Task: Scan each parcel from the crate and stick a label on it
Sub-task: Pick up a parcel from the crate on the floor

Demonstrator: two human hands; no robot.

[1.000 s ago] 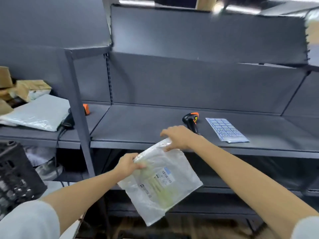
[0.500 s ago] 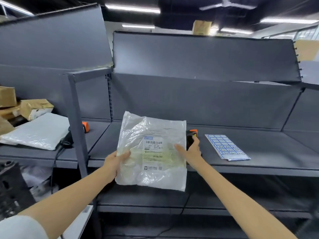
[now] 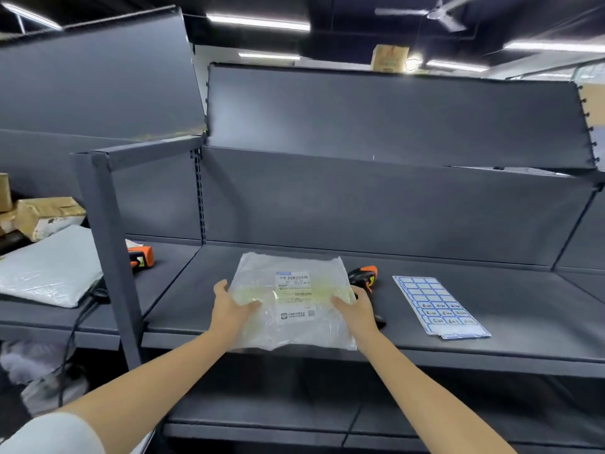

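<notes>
A clear plastic parcel (image 3: 291, 299) with a white barcode label facing up lies flat on the dark grey shelf (image 3: 458, 348). My left hand (image 3: 229, 308) holds its left edge, thumb on top. My right hand (image 3: 358, 309) holds its right edge the same way. Just right of the parcel lies a black and orange scanner (image 3: 365, 276), partly hidden behind my right hand. Further right on the shelf sits a sheet of blue-bordered labels (image 3: 438, 306).
A grey upright post (image 3: 111, 257) divides the shelving. On the left shelf lie a white padded mailer (image 3: 49, 267), brown parcels (image 3: 45, 214) and a second orange scanner (image 3: 142, 255) with a cable hanging down. A lower shelf runs beneath.
The parcel was held up in the air, first hanging below shelf height, then upright facing me. Now it lies flat on the shelf with both hands at its sides.
</notes>
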